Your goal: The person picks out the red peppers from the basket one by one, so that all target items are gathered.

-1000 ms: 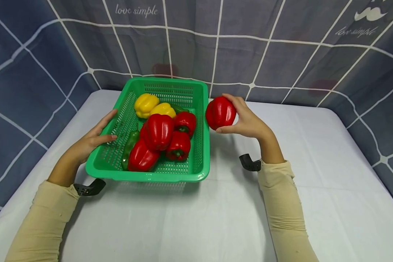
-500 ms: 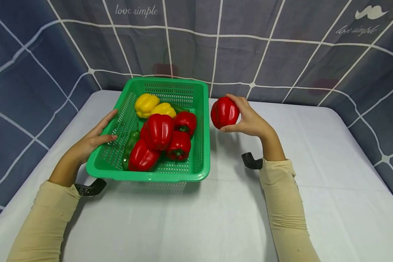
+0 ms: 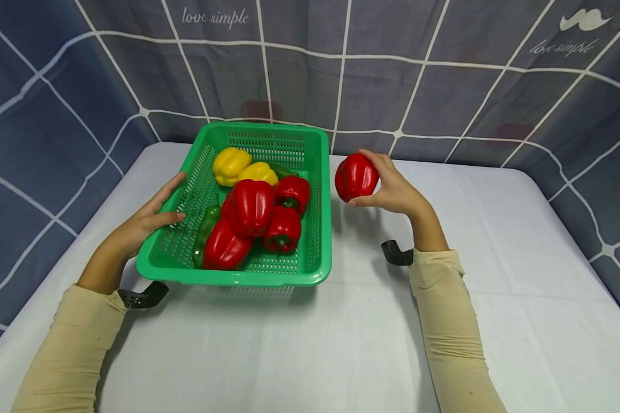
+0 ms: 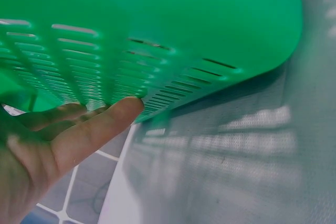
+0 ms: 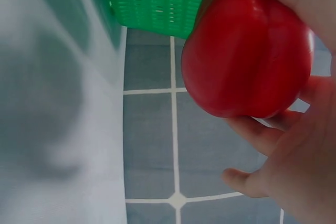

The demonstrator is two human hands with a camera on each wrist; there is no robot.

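While the left hand [image 3: 136, 229] lies with extended fingers against the left side of the green basket [image 3: 232, 279], the right hand [image 3: 395, 192] grips a red bell pepper [image 3: 356, 177] between thumb and fingers, raised just beside the basket's right rim. The present step looks like carrying; moving the pepper on probably calls for a steady grip and clearance from that rim.

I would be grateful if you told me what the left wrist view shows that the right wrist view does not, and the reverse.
Only the left wrist view shows the left hand, touching the green basket. Only the right wrist view shows the right hand, holding a red bell pepper. Both show the basket's slotted wall, the white tabletop and the grey cloth with white lines.
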